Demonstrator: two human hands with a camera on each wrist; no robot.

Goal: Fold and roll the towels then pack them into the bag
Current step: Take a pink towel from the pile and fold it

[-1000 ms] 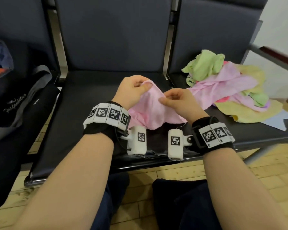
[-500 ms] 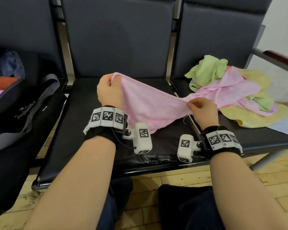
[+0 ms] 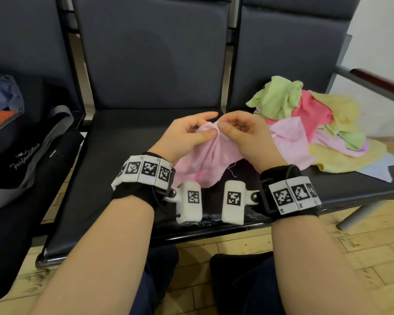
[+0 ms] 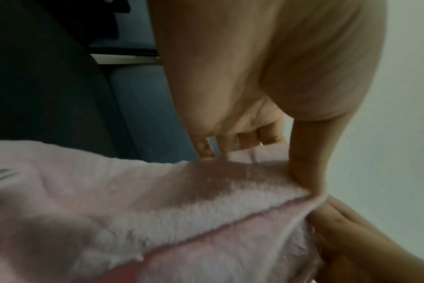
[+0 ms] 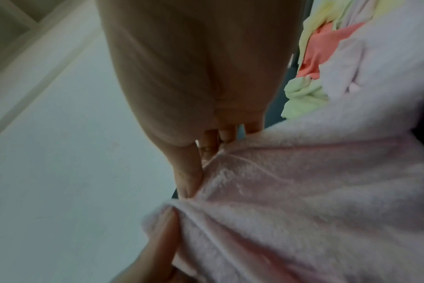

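A white cursive word is printed on the side of the black bag (image 3: pixel 21 155), just below its grey strap (image 3: pixel 43 151); the script is too loose to spell out with certainty. Further right along the bag, near the strap, a small white mark is illegible. Square black-and-white coded markers sit on both wristbands (image 3: pixel 146 171), carrying no readable letters.

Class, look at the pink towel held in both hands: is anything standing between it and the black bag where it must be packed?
Nothing visible. The pink towel, pinched by left hand and right hand, has only bare seat between it and the bag.
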